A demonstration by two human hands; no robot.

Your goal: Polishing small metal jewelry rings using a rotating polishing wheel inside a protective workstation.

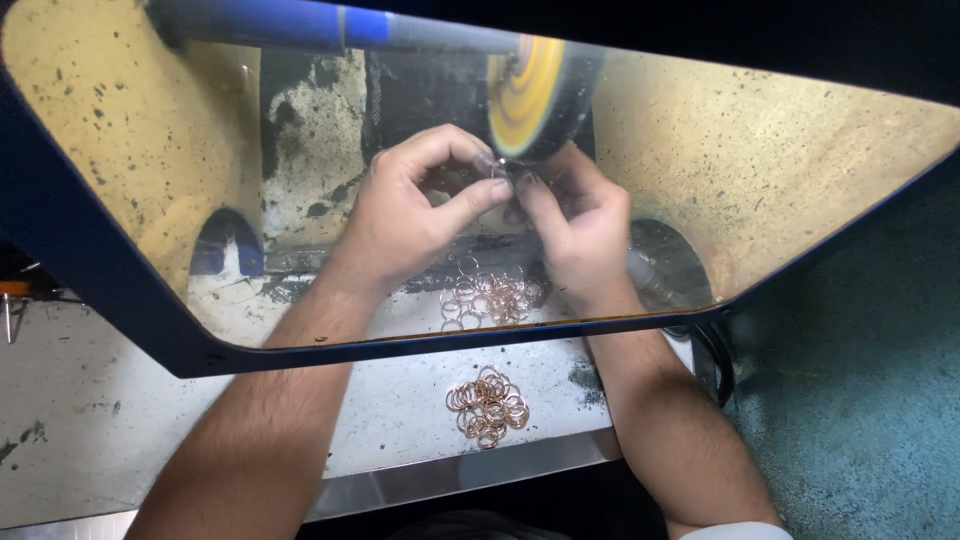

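Both my hands reach under a clear shield toward a spinning yellow and black polishing wheel. My left hand and my right hand pinch a small metal ring together and hold it against the wheel's lower edge. The ring is mostly hidden by my fingertips. Below my hands lies a heap of copper-coloured rings behind the shield. Another heap of rings sits on the worn white bench in front of it.
A blue shaft runs from the left into the wheel. The shield's dark frame slopes down on both sides. The stained white bench ends at a metal front edge. A teal floor lies to the right.
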